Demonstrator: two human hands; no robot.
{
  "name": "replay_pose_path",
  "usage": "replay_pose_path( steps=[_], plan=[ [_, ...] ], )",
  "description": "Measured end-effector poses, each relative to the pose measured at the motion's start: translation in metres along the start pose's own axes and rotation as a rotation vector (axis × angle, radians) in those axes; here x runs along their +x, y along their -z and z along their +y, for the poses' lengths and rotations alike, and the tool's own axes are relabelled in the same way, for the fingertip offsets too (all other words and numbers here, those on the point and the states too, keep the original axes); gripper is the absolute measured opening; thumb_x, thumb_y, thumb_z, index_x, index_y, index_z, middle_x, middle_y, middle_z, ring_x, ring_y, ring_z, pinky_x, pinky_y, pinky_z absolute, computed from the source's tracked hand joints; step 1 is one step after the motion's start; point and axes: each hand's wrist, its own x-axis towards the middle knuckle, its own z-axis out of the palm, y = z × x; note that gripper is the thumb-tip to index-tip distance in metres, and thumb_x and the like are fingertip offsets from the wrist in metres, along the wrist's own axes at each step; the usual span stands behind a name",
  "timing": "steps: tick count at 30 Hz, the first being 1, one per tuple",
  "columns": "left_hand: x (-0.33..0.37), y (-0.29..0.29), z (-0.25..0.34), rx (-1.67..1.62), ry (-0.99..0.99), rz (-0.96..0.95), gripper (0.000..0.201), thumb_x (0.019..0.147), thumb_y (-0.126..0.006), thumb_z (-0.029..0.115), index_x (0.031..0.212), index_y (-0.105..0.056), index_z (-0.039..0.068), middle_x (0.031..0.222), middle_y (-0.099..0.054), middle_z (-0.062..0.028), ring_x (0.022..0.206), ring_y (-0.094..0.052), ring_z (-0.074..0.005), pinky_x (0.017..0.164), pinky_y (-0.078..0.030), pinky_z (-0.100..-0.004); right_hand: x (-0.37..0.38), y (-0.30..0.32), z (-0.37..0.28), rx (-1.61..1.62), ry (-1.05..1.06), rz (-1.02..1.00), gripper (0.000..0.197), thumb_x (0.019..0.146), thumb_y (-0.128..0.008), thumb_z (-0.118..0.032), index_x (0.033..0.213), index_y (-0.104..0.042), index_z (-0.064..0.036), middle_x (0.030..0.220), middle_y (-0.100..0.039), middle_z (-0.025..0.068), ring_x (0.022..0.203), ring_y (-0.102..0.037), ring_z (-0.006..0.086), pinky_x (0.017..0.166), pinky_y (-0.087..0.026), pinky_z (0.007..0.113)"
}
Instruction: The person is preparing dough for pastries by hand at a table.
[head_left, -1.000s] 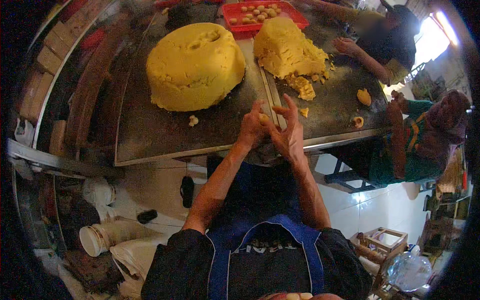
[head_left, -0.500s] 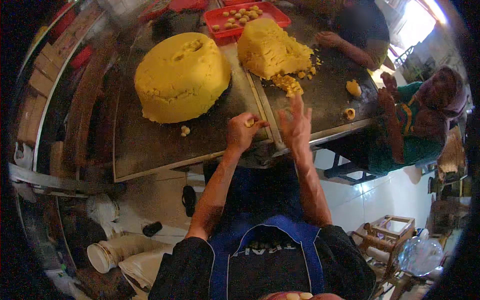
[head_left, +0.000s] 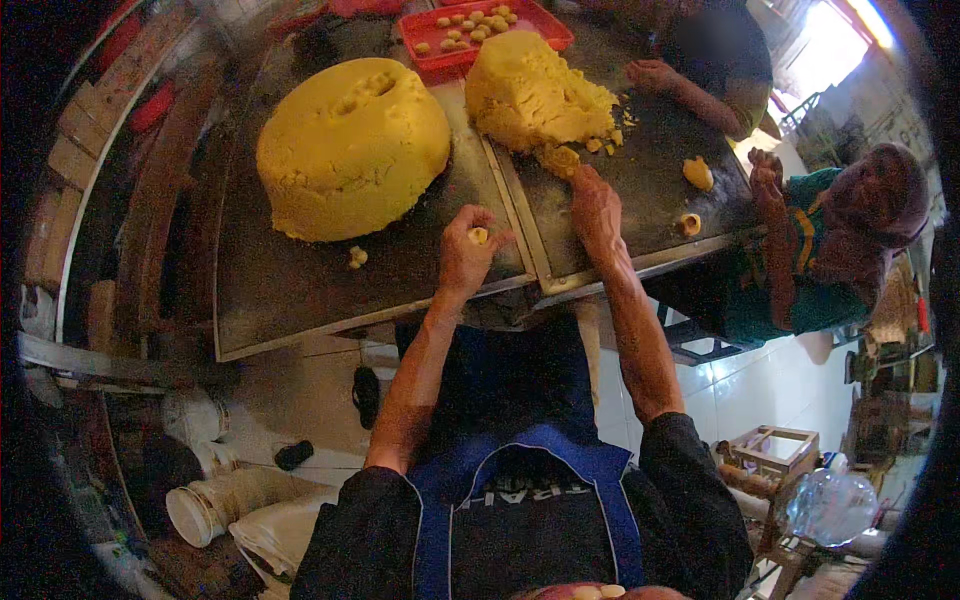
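Observation:
My left hand point(head_left: 466, 250) is curled around a small pale-yellow piece of dough point(head_left: 479, 236) and hovers over the front of the dark table. My right hand point(head_left: 600, 218) reaches across to a loose yellow clump point(head_left: 558, 161), its fingers drawn together on the near edge; the fingertips are partly hidden. That clump lies against a broken-down, crumbly mound of yellow dough point(head_left: 535, 95). To the left stands a much bigger, rounded yellow mound point(head_left: 352, 150) with dents in its top. A small crumb of dough point(head_left: 357, 258) lies just in front of it.
A red tray point(head_left: 555, 42) at the back carries several small dough balls point(head_left: 478, 24). Two dough pieces, one lumpy point(head_left: 698, 174) and one hollow point(head_left: 688, 224), lie at the right. One person's arm point(head_left: 690, 100) rests there; another person in green point(head_left: 825, 250) sits beside the table edge.
My right hand, spread open before, has closed its fingers at the loose yellow clump. My left hand has curled further round its dough piece. The whole view has shifted slightly.

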Motion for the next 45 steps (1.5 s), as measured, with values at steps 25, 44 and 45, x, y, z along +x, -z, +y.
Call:
replay_pose_path(
  steps=[25, 44, 45],
  plan=[
    [-0.02, 0.072, -0.036, -0.245, 0.306, 0.073, 0.055, 0.087, -0.07, 0.056, 0.072, -0.056, 0.005, 0.063, -0.054, -0.0013, 0.055, -0.047, -0.0116, 0.055, -0.041, -0.0283, 0.006, 0.017, 0.018, -0.149, -0.06, -0.259, 0.031, 0.091, -0.063, -0.021, 0.118, -0.064, -0.0068, 0.12, -0.062, 0.0235, 0.111, -0.058, 0.0412, 0.098, -0.045, 0.048],
    [-0.028, 0.08, -0.024, -0.242, 0.133, 0.146, 0.046, 0.094, -0.066, 0.045, 0.08, -0.062, 0.002, 0.062, -0.05, 0.0034, 0.052, -0.043, -0.0044, 0.048, -0.034, -0.0244, -0.046, 0.053, -0.02, 0.036, -0.193, -0.048, 0.028, 0.094, -0.059, -0.012, 0.119, -0.063, -0.0014, 0.112, -0.066, 0.0223, 0.104, -0.062, 0.0398, 0.09, -0.05, 0.047],
    [-0.026, 0.084, -0.006, -0.354, 0.306, 0.159, 0.048, 0.094, -0.065, 0.047, 0.078, -0.061, 0.002, 0.061, -0.05, 0.0032, 0.052, -0.042, -0.0047, 0.047, -0.034, -0.0244, -0.053, 0.055, -0.024, 0.108, -0.259, 0.037, 0.028, 0.092, -0.057, -0.007, 0.119, -0.062, -0.0028, 0.105, -0.067, 0.0205, 0.094, -0.063, 0.0404, 0.085, -0.051, 0.047]
  ],
)
